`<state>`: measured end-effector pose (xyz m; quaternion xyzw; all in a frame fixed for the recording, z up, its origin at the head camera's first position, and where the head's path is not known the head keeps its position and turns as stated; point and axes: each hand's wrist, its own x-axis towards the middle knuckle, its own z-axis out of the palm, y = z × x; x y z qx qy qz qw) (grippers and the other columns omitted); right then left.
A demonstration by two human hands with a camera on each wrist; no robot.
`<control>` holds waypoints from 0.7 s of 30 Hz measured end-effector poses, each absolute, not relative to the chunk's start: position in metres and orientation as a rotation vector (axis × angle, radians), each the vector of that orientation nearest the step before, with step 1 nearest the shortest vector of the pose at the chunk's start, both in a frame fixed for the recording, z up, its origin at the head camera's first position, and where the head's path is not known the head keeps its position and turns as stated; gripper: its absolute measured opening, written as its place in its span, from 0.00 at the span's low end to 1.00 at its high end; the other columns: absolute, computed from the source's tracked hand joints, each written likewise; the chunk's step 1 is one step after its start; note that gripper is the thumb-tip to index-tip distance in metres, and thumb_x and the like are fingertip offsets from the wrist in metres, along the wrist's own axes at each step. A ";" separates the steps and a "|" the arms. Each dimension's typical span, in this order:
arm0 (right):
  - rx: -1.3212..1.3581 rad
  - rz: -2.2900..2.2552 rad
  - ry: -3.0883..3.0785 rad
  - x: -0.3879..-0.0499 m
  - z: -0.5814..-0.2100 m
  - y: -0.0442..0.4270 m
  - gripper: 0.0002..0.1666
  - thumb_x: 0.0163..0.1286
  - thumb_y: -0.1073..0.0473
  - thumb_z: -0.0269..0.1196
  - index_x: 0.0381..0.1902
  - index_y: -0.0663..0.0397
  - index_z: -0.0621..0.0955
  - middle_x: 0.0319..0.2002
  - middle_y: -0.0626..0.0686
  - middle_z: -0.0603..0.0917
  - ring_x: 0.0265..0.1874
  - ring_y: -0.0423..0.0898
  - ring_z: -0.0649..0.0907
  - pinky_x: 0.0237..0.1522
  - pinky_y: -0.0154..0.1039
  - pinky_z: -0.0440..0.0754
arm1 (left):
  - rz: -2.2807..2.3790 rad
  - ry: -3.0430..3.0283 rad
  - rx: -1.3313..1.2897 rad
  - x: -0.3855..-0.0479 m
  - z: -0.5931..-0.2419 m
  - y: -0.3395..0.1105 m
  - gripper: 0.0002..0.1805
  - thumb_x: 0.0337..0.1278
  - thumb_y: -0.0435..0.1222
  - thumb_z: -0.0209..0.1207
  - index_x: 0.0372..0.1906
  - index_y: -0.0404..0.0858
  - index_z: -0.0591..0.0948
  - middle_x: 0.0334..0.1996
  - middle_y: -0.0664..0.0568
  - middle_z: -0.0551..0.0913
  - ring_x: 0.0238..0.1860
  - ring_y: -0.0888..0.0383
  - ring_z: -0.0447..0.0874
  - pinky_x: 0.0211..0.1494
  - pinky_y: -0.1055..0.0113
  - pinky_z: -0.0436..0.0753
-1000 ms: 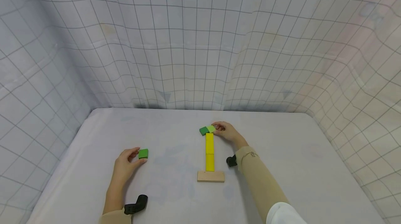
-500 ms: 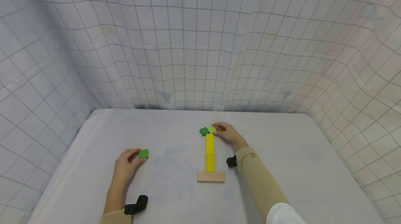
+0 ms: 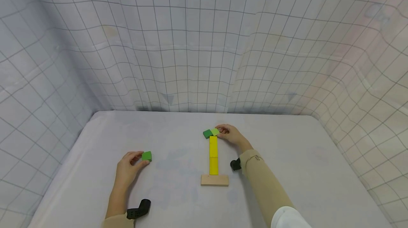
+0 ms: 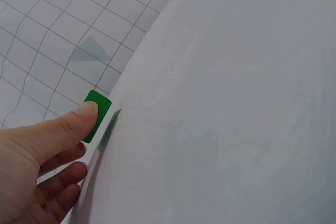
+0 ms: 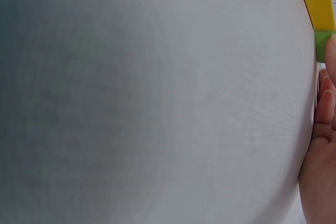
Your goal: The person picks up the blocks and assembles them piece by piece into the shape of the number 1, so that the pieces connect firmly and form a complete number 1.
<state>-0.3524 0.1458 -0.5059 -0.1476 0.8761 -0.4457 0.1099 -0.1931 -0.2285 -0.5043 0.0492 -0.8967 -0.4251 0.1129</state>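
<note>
At the left of the table my left hand point(image 3: 128, 167) pinches a green square block point(image 3: 147, 156) between thumb and fingers. In the left wrist view the thumb presses on this green block point(image 4: 98, 113), close to the cloth. Farther back, my right hand point(image 3: 230, 134) pinches a light green block point(image 3: 215, 131) at the far end of a yellow column. A darker green block point(image 3: 208, 134) lies against its left side, both turned at a slant. Two yellow blocks point(image 3: 213, 155) lie end to end below them. A plain wooden block point(image 3: 214, 180) lies crosswise at the column's near end.
A white cloth covers the table point(image 3: 178, 199). Grid-patterned curtains point(image 3: 191, 51) rise behind it and along both sides. Black wrist cameras point(image 3: 139, 209) sit by each forearm.
The green block in my left hand has turned slightly and shifted a touch to the right. My right hand and the other blocks stay where they were.
</note>
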 end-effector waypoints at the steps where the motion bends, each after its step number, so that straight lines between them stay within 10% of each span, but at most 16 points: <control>1: -0.434 -1.311 2.575 -0.352 -0.506 0.146 0.20 0.62 0.63 0.61 0.53 0.55 0.77 0.37 0.51 0.74 0.34 0.44 0.71 0.39 0.34 0.70 | -1.247 -2.632 0.147 -0.193 -0.504 -0.228 0.23 0.48 0.34 0.65 0.51 0.30 0.77 0.44 0.40 0.77 0.46 0.47 0.75 0.50 0.68 0.73; 21: -0.456 -1.313 2.580 -0.352 -0.503 0.145 0.20 0.62 0.63 0.62 0.53 0.57 0.76 0.37 0.52 0.74 0.35 0.45 0.71 0.41 0.36 0.70 | -1.255 -2.571 0.039 -0.211 -0.495 -0.209 0.23 0.45 0.35 0.67 0.49 0.30 0.78 0.43 0.40 0.78 0.43 0.47 0.75 0.48 0.54 0.72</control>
